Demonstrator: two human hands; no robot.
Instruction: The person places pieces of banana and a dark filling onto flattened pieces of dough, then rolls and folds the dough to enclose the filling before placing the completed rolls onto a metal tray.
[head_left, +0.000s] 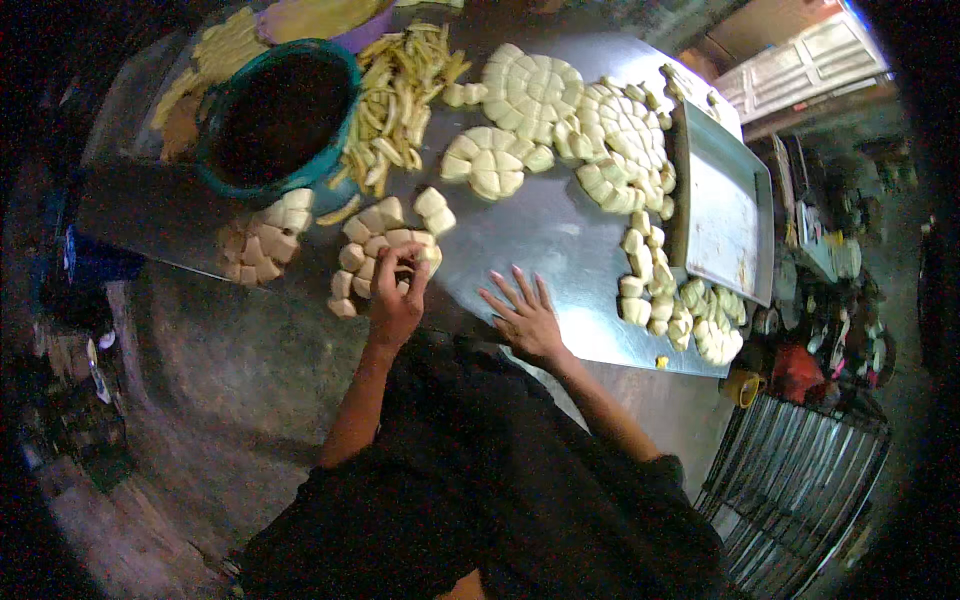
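Observation:
My left hand (397, 296) is bent over a cluster of pale dough pieces (371, 225) near the table's front edge. Its thumb and fingertips pinch one small dough piece (429, 256). Palm down and fingers spread, my right hand (529, 315) rests on the metal tabletop (517, 232) with nothing in it. Two joined dough pieces (435, 211) lie just beyond the left hand. Farther back sit a round of cut dough wedges (495, 161) and a larger divided round (532, 90).
A teal basin (352, 82) with dark contents stands left, beside a heap of pale yellow strips (394, 105). More dough (274, 236) lies at the left edge. Right, a rectangular metal tray (724, 217) has dough portions (637, 292) alongside. A slatted metal rack (795, 487) stands below.

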